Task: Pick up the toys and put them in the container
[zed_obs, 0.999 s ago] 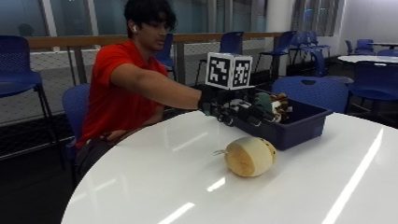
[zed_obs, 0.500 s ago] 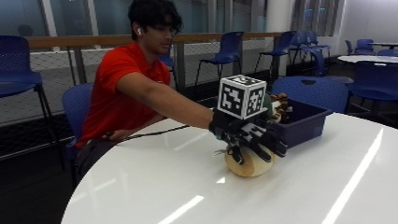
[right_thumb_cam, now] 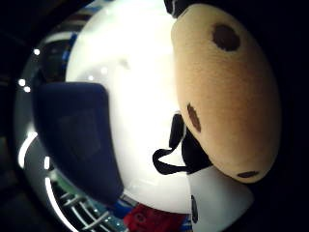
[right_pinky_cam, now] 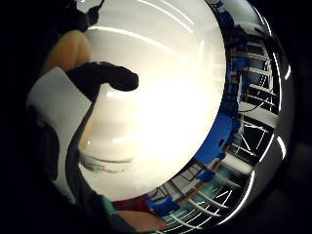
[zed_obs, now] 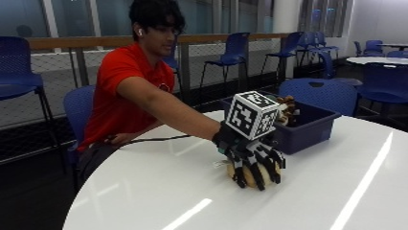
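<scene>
A hall of blue chairs (zed_obs: 237, 50) and railings lies behind a round white table (zed_obs: 159, 191), at which a seated person reaches forward. On the table, the gloved right hand (zed_obs: 255, 160) sits over a tan plush toy (zed_obs: 250, 176), its fingers (zed_obs: 258, 170) spread and curled down over the toy's top and near side. The thumb-side palm view shows the toy's tan surface with dark spots (right_thumb_cam: 227, 87) close against the palm. The little-finger-side view shows one black fingertip (right_pinky_cam: 109, 78) bent above bare tabletop (right_pinky_cam: 161, 112).

Step in hand, as judged: the grasp of this toy, with the lift not yet begun, since the toy rests on the table. The dark blue container (zed_obs: 306, 127) stands just beyond the hand, near the table's far edge, with other toys (zed_obs: 287, 108) already inside.

The next move appears to call for a lift high enough to pass the container's near wall (right_thumb_cam: 77, 140), then a short carry away from the person. Open table lies on the near side and to both sides of the hand.
</scene>
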Demonstrator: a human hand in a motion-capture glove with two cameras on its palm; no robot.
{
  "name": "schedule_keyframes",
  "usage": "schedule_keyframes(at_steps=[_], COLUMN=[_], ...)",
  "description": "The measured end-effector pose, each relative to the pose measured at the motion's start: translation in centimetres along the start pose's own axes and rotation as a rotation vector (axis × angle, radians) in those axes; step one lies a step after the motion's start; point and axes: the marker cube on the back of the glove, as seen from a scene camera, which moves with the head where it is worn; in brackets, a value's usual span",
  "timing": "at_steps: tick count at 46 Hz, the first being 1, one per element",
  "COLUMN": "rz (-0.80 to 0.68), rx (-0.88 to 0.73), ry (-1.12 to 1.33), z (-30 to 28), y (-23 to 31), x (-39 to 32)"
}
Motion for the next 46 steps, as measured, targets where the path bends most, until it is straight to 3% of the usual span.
schedule_keyframes(at_steps=[18, 27, 46], rz=[0.027, 0.002, -0.038], rx=[0.136, 0.16, 0.309], ry=[0.105, 0.054, 0.046], z=[-0.3, -1.2, -12.1], y=[0.2, 2.8, 10.5], x=[-0.7, 0.4, -0.4])
